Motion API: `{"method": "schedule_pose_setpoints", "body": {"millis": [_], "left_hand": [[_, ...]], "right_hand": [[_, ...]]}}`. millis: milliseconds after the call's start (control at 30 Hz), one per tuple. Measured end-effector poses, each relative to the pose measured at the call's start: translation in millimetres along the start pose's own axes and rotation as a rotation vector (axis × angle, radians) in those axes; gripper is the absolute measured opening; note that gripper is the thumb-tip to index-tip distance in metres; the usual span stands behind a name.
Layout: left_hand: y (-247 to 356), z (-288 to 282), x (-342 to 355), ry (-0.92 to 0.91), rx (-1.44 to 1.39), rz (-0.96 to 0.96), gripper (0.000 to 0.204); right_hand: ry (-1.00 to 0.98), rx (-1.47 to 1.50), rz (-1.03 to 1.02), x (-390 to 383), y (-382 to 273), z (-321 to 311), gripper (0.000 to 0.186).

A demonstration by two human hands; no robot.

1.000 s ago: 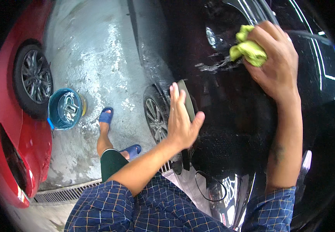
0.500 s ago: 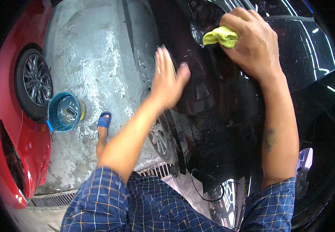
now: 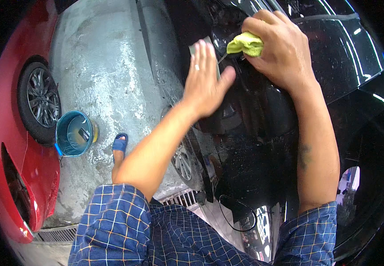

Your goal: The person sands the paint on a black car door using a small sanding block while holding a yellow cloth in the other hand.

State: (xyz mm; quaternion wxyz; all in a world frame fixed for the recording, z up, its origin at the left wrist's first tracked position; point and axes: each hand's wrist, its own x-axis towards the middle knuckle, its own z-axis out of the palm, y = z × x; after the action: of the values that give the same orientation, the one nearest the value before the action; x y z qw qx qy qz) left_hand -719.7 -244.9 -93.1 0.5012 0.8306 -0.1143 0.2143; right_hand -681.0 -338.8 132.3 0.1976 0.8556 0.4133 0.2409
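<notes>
My left hand (image 3: 205, 84) lies with straight fingers, thumb apart, over a thin grey-green sheet of what looks like sandpaper (image 3: 196, 47). It holds the sheet against the wet side of a black car (image 3: 254, 155); most of the sheet is hidden under the fingers. Higher up and to the right, my right hand (image 3: 285, 53) is closed round a bunched yellow-green cloth (image 3: 246, 44), close to the car's dark, shiny surface. Part of the cloth sticks out on the left of the fingers.
A blue bucket (image 3: 60, 133) of cloudy water with a dark block in it stands on the wet concrete floor (image 3: 99, 88). Left of it is a red car (image 3: 5, 111). My foot in a blue slipper (image 3: 120, 144) is nearby. A floor grating (image 3: 181, 198) runs behind the black car's wheel (image 3: 183, 162).
My left hand has moved right and slightly down, with more of the sheet now showing. My right hand has shifted a little left with the cloth.
</notes>
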Motion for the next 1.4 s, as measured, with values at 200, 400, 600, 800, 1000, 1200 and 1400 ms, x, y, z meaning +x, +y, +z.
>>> {"method": "schedule_pose_setpoints", "body": {"millis": [200,400,600,800,1000,1200,1400], "left_hand": [[69,-11,-124,-0.236,-0.126,0.07,0.115],[62,10,-22,0.014,-0.088,-0.072,0.104],[82,16,-35,0.03,-0.103,-0.056,0.103],[107,9,-81,-0.034,-0.221,-0.014,0.106],[11,12,-42,0.02,0.047,-0.237,0.088],[81,6,-126,-0.105,-0.139,-0.183,0.096],[-42,9,-14,0.004,-0.276,-0.498,0.088]], "right_hand": [[0.005,0.061,0.002,2,7,-3,0.031],[0.027,0.084,-0.006,1,7,-5,0.028],[-0.022,0.06,0.024,0,9,-5,0.035],[-0.058,0.054,0.04,-7,8,-2,0.036],[-0.006,0.074,0.028,3,2,-5,0.034],[-0.005,0.093,0.061,-2,5,-3,0.039],[0.046,0.042,0.146,6,4,-15,0.05]]}}
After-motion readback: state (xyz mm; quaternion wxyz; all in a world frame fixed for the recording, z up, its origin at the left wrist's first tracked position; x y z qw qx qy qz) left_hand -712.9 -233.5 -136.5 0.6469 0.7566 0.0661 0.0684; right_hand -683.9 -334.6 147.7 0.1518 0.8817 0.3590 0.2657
